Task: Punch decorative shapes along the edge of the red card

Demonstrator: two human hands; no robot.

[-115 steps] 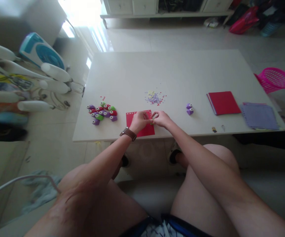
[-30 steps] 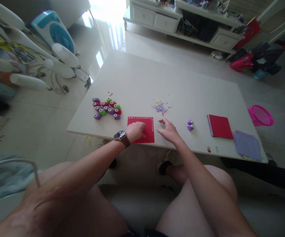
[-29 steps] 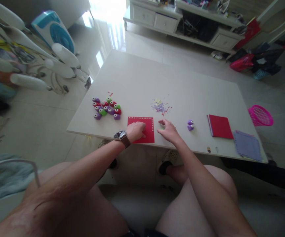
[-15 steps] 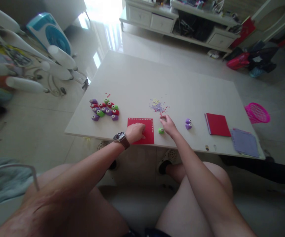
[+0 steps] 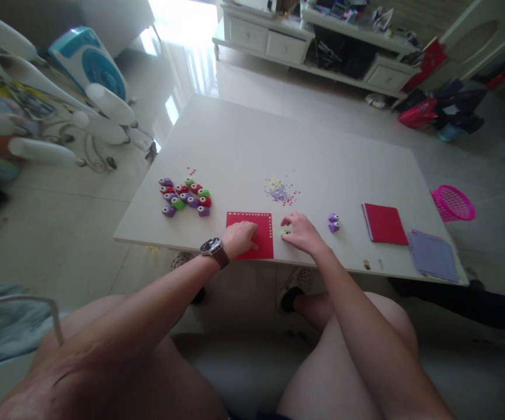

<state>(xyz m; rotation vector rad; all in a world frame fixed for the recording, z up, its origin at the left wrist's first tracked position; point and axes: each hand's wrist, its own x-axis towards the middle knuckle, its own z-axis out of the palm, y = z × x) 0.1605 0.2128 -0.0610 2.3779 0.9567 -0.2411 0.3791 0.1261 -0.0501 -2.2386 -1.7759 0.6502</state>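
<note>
My left hand (image 5: 240,238), a watch on its wrist, lies on a red paper sheet (image 5: 264,242) at the table's near edge. Its fingers rest on the sheet, partly hidden from view. Small punched shapes line the sheet's top edge and upper right edge. Just right of the paper, my right hand (image 5: 301,232) has thumb and fingers apart around a small green craft punch (image 5: 286,232), which the thumb partly covers. Whether it touches the punch is hard to tell. Beyond the hand lies a scatter of purple, yellow and red paper bits (image 5: 279,190).
Several purple, red and green craft punches (image 5: 185,197) sit at the left. Two purple punches (image 5: 333,222) stand right of my right hand. Farther right are a red paper stack (image 5: 386,224) and purple sheets (image 5: 434,255). A pink basket (image 5: 453,203) is beyond the table's right edge.
My right hand has come back from the paper bits toward me, down to the green punch, its fingers spreading apart. My left hand stays on the red sheet.
</note>
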